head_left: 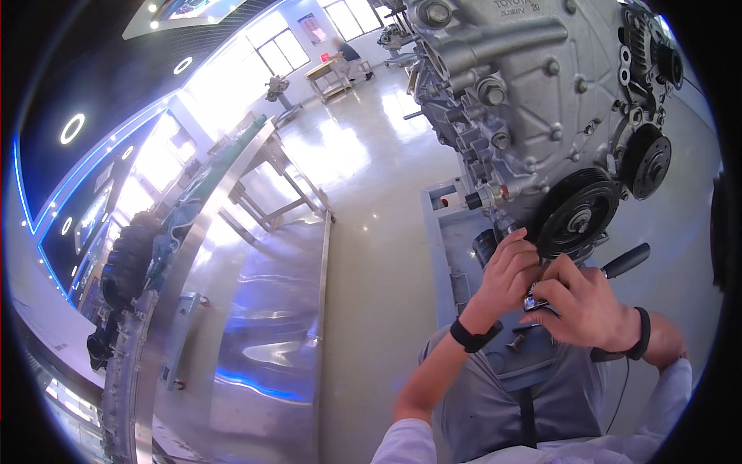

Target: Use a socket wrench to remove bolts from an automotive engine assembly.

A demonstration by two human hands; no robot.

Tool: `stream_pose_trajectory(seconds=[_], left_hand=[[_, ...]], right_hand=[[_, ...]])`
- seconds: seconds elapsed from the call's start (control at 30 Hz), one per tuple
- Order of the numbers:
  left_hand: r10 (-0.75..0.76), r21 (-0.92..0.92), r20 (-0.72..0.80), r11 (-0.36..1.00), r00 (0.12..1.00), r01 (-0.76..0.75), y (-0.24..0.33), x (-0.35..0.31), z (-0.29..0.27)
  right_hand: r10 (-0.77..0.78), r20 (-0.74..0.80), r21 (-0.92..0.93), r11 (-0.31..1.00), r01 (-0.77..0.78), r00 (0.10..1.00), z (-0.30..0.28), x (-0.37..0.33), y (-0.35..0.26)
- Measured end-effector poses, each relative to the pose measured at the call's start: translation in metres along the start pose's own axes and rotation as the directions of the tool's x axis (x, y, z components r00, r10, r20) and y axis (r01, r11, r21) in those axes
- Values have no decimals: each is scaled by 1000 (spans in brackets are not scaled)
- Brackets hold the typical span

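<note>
A large grey metal engine [510, 100] stands in front of me at the upper right. Low on its face is a black crankshaft pulley [578, 220]. Just below that pulley my hands meet. My right hand [583, 305] is closed around a ratchet wrench; its black handle [627, 261] sticks out to the right and its chrome head [531, 298] shows at my fingers. My left hand [510, 271] is bent beside the ratchet head, fingertips close to the engine's lower edge. What the left fingers grip is hidden. A bolt-like metal piece [515, 342] lies below my hands.
A smaller black pulley [647, 161] sits right of the large one. The blue-grey engine stand [434, 255] reaches the floor. To the left run a steel-topped workbench [232, 166] and a shiny metal panel [270, 325]. Far back, a person [349, 60] sits at a table [321, 71].
</note>
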State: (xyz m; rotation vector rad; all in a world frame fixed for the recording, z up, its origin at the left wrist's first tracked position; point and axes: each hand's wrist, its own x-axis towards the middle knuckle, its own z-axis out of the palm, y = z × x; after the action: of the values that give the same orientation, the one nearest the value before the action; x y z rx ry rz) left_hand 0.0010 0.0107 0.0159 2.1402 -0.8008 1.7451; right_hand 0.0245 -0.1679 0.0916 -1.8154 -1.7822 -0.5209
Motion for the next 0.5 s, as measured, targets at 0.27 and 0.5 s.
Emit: stream_pose_trajectory(seconds=[0.27, 0.5], left_hand=[[31, -26, -227, 999, 973, -38, -6, 26, 19], [46, -120, -96, 991, 994, -57, -8, 37, 12]], right_hand=[[42, 238, -413, 909, 62, 970, -34, -12, 30], [230, 110, -174, 962, -209, 967, -2, -31, 37]])
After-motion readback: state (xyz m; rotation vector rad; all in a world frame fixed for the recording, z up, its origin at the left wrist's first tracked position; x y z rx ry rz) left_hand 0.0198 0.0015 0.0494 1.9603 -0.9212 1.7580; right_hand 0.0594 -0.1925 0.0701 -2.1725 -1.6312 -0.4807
